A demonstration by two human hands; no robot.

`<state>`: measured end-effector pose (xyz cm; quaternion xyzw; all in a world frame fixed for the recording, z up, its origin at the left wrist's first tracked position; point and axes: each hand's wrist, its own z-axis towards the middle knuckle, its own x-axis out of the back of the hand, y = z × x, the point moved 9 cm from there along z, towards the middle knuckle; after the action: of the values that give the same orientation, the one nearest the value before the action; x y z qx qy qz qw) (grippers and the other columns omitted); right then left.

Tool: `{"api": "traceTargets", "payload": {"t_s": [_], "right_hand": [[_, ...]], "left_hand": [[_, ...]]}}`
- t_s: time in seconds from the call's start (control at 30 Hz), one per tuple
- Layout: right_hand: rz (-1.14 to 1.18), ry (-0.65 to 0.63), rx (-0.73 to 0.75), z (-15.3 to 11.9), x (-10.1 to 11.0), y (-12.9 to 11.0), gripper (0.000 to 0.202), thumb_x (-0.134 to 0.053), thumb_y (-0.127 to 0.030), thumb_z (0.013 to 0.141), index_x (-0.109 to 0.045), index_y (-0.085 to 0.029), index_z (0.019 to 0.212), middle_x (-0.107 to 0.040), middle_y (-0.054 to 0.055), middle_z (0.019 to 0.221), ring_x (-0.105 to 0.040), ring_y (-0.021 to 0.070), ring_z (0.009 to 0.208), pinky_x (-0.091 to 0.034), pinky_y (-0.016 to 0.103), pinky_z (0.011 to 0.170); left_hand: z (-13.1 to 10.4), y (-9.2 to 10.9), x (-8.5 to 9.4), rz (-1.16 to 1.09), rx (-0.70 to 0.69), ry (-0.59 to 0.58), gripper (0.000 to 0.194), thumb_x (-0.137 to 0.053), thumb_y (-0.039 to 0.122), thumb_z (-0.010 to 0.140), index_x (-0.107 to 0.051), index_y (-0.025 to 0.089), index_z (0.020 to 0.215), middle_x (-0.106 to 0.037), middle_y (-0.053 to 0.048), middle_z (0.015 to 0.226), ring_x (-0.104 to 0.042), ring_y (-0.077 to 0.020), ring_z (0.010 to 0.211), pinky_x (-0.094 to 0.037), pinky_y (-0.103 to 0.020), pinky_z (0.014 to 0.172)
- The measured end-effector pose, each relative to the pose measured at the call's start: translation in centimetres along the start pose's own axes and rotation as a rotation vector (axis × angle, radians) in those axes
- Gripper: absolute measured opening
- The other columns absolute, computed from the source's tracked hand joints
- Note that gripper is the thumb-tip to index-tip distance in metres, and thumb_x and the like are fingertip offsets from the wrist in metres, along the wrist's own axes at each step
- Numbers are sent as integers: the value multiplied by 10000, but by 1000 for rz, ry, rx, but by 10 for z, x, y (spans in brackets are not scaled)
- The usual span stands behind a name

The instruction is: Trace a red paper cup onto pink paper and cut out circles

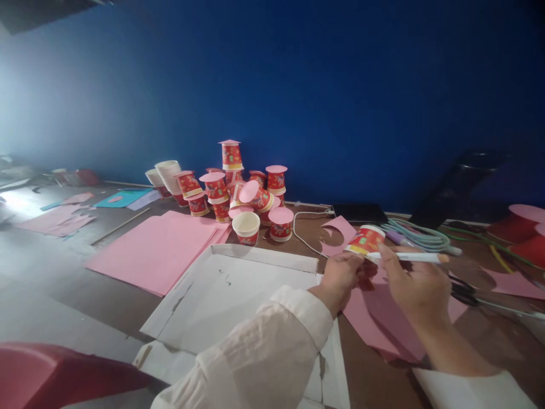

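My left hand is closed around the lower edge of a red printed paper cup, which is tilted over the pink paper. Between the fingers of my right hand is a white pen. Its narrow end points at the yellow band of the cup; whether it touches cannot be seen. Beneath both hands lies cut pink paper. A pink offcut with a curved edge lies just behind the cup. Black-handled scissors rest beside my right hand, partly hidden.
Several red cups topped with pink discs are piled against the blue wall. An upright cup stands in front. Pink sheets and an opened white cardboard box lie left. Coiled cable sits at right.
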<state>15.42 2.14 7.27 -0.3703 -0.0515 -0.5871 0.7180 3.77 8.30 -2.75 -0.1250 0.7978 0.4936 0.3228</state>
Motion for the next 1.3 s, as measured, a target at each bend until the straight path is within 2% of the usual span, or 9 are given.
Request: {"api": "traceTargets", "payload": {"t_s": [0.13,0.27,0.5,0.63,0.77,0.9,1.07,1.2,1.3], "right_hand": [[-16,19,20,0,2,-1,570,-512,-679,948,-811,-193,953,-782,110,797,-733,300,805,-508,384,718],[-32,-21,19,0,-1,-1,584,-503,-696,942,-804,-200,873,-749,103,710,-714,304,754,-497,390,692],[-35,-56,22,1,-3,-2,564,-496,-678,944,-791,-206,856,-742,102,694,-701,298,733,-484,388,685],[-13,-11,36,2,2,-6,542,-496,-639,959,-804,-193,938,-785,129,826,-729,313,846,-504,395,737],[-2,-48,34,1,-2,-6,551,-496,-662,944,-798,-207,870,-740,94,687,-715,301,765,-487,381,689],[5,-30,23,1,-2,-4,567,-482,-675,949,-786,-204,867,-743,98,707,-716,298,789,-484,378,702],[27,-89,8,1,-7,-2,599,-470,-720,931,-774,-215,822,-709,83,640,-698,296,749,-487,391,702],[37,-22,-34,2,3,-1,560,-486,-666,952,-801,-202,954,-758,100,754,-718,298,820,-503,398,754],[59,-11,-69,3,6,0,525,-510,-642,944,-801,-205,934,-746,85,715,-717,282,779,-508,393,755]], "left_hand": [[-1,0,0,-11,-3,0,114,-745,209,788,-682,114,772,-687,-67,729,-681,-171,700,-557,-292,728],[-1,2,-1,-6,-28,1,125,-725,208,802,-670,119,733,-670,-57,700,-645,-147,645,-534,-268,674],[-1,0,0,13,-26,5,205,-785,293,775,-674,127,731,-679,-69,712,-670,-184,675,-537,-304,685],[-2,1,0,-23,-30,11,176,-779,245,785,-673,119,723,-673,-52,691,-645,-142,633,-543,-276,700],[-2,2,0,-31,-30,10,167,-764,231,803,-678,115,719,-670,-51,684,-642,-134,619,-536,-267,690],[0,1,1,-13,-35,20,214,-812,268,784,-677,117,715,-670,-53,690,-671,-154,650,-543,-273,700],[0,-1,2,-84,-27,45,145,-713,154,841,-674,119,706,-647,-42,669,-672,-143,652,-563,-254,723],[-3,2,2,-198,-6,78,159,-611,64,875,-679,98,736,-675,-75,719,-677,-135,667,-584,-261,783],[-4,2,1,-216,29,93,162,-590,41,876,-681,86,750,-674,-85,710,-670,-141,656,-600,-286,793]]}}
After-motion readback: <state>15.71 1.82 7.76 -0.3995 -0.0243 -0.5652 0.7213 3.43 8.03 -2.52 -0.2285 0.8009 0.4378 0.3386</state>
